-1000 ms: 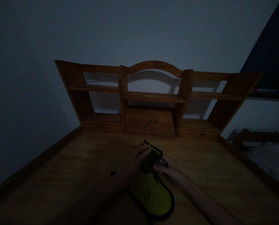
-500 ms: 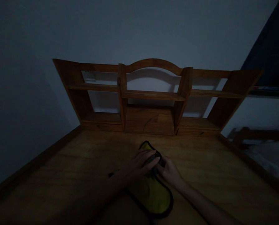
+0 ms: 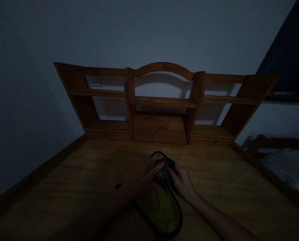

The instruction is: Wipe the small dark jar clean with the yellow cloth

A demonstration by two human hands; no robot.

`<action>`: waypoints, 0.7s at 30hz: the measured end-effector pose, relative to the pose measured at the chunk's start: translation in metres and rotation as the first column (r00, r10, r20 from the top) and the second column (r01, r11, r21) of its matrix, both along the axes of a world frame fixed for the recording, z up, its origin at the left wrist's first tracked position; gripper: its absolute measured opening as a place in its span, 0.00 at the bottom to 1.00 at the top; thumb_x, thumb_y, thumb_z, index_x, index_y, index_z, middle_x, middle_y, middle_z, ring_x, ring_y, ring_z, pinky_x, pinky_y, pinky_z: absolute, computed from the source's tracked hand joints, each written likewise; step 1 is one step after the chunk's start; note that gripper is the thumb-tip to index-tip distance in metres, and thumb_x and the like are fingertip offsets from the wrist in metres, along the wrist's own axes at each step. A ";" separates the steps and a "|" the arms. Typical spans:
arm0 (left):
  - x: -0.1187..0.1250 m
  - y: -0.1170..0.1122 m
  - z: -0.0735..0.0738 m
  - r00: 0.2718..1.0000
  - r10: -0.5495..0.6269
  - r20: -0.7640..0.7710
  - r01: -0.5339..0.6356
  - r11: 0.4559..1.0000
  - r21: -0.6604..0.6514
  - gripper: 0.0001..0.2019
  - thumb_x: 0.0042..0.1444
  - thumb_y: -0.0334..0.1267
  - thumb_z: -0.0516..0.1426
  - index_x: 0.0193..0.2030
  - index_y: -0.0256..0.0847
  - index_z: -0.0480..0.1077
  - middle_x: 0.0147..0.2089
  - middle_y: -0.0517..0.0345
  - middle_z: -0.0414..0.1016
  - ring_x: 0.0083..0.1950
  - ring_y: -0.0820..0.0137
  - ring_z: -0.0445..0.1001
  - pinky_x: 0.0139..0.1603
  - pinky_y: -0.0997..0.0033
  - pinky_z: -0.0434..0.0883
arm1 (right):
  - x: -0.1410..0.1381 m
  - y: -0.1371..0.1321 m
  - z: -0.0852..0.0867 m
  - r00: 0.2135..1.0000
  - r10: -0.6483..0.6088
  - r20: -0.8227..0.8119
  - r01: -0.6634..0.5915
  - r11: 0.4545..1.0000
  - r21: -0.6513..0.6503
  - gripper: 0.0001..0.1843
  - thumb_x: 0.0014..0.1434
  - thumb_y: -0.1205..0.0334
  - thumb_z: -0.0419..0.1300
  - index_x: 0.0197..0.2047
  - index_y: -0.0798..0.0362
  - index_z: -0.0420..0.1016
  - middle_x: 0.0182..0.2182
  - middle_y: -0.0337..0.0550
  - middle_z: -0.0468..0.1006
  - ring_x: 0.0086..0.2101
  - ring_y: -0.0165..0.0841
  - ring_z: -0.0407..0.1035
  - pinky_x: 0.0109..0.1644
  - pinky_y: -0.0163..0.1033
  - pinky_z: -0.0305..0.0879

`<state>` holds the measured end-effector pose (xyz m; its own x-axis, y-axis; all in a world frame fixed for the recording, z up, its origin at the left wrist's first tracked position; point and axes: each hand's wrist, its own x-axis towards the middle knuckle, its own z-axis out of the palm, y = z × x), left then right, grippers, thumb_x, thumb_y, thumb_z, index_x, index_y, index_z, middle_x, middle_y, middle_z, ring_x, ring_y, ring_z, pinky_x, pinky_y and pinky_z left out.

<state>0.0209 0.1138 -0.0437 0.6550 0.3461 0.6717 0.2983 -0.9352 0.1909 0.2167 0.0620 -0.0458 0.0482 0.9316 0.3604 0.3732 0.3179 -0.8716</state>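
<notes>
A long yellow-green fabric piece [image 3: 164, 209] with black edging and a rounded near end lies on the wooden desk. On its upper part sits a dark, shiny object [image 3: 161, 174], perhaps wrapped in clear plastic; dim light hides its kind. My left hand [image 3: 147, 174] has its fingers curled over this object from the left, thumb and forefinger on its top. From the right, my right hand [image 3: 182, 180] pinches at the object's edge beside the black trim, its thumb showing and its other fingers mostly hidden underneath.
A wooden shelf unit [image 3: 162, 101] with several compartments stands along the desk's [image 3: 89, 174] back edge against the wall. Raised wooden rims border the desk left and right. A small black end [image 3: 118, 186] pokes out left of my left forearm. Pale cloth [image 3: 290, 167] lies beyond the right rim.
My left fingers have drawn back to the left, exposing more of the shiny object. My right thumb has come onto its side. The fabric has shifted slightly.
</notes>
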 end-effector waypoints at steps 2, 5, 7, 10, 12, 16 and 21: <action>0.000 -0.002 0.003 0.999 0.026 -0.045 -0.025 0.999 0.023 0.32 0.57 0.30 0.55 0.67 0.48 0.49 0.66 0.46 0.54 0.65 0.56 0.60 0.58 0.54 0.69 | 0.000 0.002 0.001 0.999 0.004 -0.039 -0.004 1.000 0.002 0.12 0.63 0.58 0.55 0.43 0.53 0.77 0.32 0.41 0.79 0.32 0.38 0.72 0.33 0.36 0.66; 0.001 -0.004 0.009 0.997 0.020 -0.070 -0.012 0.994 0.105 0.31 0.58 0.27 0.52 0.67 0.47 0.49 0.65 0.46 0.56 0.65 0.58 0.59 0.59 0.54 0.67 | 0.000 0.003 0.002 0.995 0.031 -0.090 -0.031 0.999 0.011 0.13 0.61 0.61 0.57 0.48 0.52 0.75 0.39 0.42 0.79 0.36 0.39 0.73 0.39 0.38 0.68; 0.002 -0.005 0.013 0.998 -0.006 -0.058 0.014 0.990 0.142 0.31 0.58 0.26 0.52 0.66 0.43 0.49 0.64 0.44 0.58 0.66 0.59 0.59 0.61 0.54 0.65 | -0.001 0.003 0.003 0.991 0.041 -0.127 -0.039 0.999 0.021 0.16 0.59 0.63 0.58 0.51 0.51 0.73 0.42 0.42 0.78 0.40 0.39 0.73 0.44 0.40 0.69; 0.002 -0.005 0.016 0.998 -0.024 -0.057 0.031 0.993 0.118 0.30 0.59 0.31 0.55 0.66 0.39 0.48 0.64 0.41 0.59 0.66 0.59 0.58 0.62 0.53 0.64 | -0.001 0.002 0.004 0.987 0.038 -0.158 -0.032 0.999 0.039 0.18 0.58 0.64 0.59 0.53 0.49 0.71 0.46 0.42 0.77 0.44 0.40 0.72 0.49 0.41 0.68; 0.002 -0.005 0.018 0.997 -0.027 -0.072 0.034 0.995 0.094 0.30 0.59 0.35 0.56 0.65 0.39 0.48 0.64 0.41 0.59 0.66 0.59 0.58 0.62 0.53 0.64 | -0.001 0.001 0.004 0.988 0.027 -0.155 -0.020 0.999 0.047 0.18 0.58 0.64 0.59 0.52 0.49 0.72 0.46 0.43 0.77 0.45 0.40 0.71 0.50 0.42 0.67; 0.000 -0.005 0.020 0.993 -0.044 -0.114 0.050 0.997 0.058 0.34 0.57 0.39 0.59 0.66 0.38 0.47 0.66 0.40 0.57 0.67 0.58 0.56 0.64 0.52 0.62 | 0.001 0.000 0.004 0.994 0.005 -0.107 0.000 0.999 0.049 0.17 0.58 0.64 0.59 0.52 0.50 0.73 0.45 0.44 0.78 0.43 0.41 0.72 0.47 0.42 0.69; 0.000 -0.008 0.022 0.987 -0.047 -0.155 0.045 0.999 -0.019 0.39 0.53 0.33 0.60 0.68 0.39 0.44 0.68 0.42 0.52 0.69 0.57 0.52 0.65 0.51 0.61 | 0.005 0.001 0.001 0.998 -0.042 -0.042 0.044 0.998 0.045 0.17 0.59 0.65 0.58 0.52 0.51 0.72 0.42 0.43 0.78 0.39 0.39 0.73 0.43 0.40 0.69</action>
<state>0.0213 0.1055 -0.0218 0.7666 0.3229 0.5551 0.2823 -0.9458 0.1603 0.2215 0.0625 -0.0446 0.1030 0.9110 0.3993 0.3516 0.3422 -0.8714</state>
